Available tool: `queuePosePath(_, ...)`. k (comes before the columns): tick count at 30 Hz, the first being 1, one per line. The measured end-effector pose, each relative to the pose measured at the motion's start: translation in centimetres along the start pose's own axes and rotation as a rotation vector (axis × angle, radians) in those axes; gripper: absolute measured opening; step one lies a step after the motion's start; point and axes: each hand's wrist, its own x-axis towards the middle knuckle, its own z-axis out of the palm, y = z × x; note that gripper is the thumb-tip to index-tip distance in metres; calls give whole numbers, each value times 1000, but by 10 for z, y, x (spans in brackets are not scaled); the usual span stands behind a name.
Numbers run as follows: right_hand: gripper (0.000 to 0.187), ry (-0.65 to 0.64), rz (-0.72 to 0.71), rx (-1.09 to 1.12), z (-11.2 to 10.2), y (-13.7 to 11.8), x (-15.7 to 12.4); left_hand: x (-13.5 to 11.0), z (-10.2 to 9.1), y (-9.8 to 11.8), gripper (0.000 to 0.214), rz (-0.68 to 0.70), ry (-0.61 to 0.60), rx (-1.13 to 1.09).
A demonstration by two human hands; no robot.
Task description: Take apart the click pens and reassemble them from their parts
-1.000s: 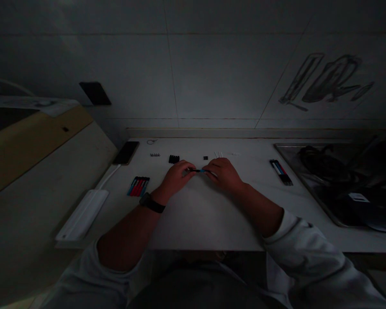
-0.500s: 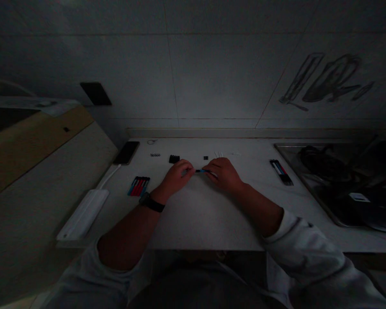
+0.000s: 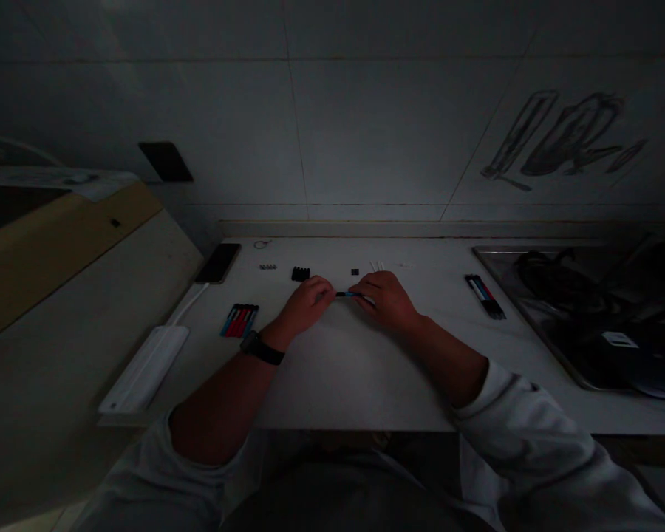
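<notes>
Between my two hands a slim blue and black pen [image 3: 348,294] is held level, just above the white counter. My left hand [image 3: 311,299] has its fingers closed on the pen's black end. On the blue end, my right hand [image 3: 386,297] is pinched, hiding part of the barrel. Behind my left hand lies a group of small black parts [image 3: 301,274]. A row of small springs [image 3: 267,267] sits farther left. Near my right fingers are small dark pieces [image 3: 355,272] and thin white sticks [image 3: 377,266]. Several red and blue barrels [image 3: 239,321] lie left of my left wrist.
A phone [image 3: 219,264] and a white power strip [image 3: 144,369] with a cable lie on the left. At right, several pens [image 3: 485,297] lie beside a sink [image 3: 537,347] holding dark items. A box [image 3: 89,318] stands at far left. The counter [image 3: 360,384] meets a tiled wall.
</notes>
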Motion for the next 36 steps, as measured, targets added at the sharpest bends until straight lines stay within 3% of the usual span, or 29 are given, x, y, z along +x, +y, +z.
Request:
queuePosePath(2,24,-4,13,2,1,1,0,-1,0,-1,10,10,27,-2)
queuePosePath(4,24,-8,24,7,1,2,-1,-2,-1,0,23,-10,51,-2)
queuePosePath(8,24,-12,15,12,0,1,0,-1,-2,1,15,-41,44,10)
queuePosePath(11,23,-17,0,9,-1,0,0,0,-1,0,29,-25,5,21)
queuePosePath(15,21,-12,12,15,0,0,0,-1,1,-4,9,37,49,2)
queuePosePath(19,23,1,19,20,2,2,-1,-3,0,-4,27,2,89,-11)
queuePosePath(22,23,2,11,19,1,1,0,-2,-1,-3,16,-34,63,-3)
queuePosePath(27,23,-11,1,-7,-1,-1,0,-1,1,-4,27,-32,-2,7)
queuePosePath(30,23,-14,6,-12,0,0,0,-2,1,-4,9,5,13,-3)
queuePosePath(34,23,3,6,-8,1,1,-1,-3,0,-3,28,2,49,-22)
queuePosePath(36,23,5,-3,-5,1,2,-1,-3,-1,-2,19,-19,46,-15)
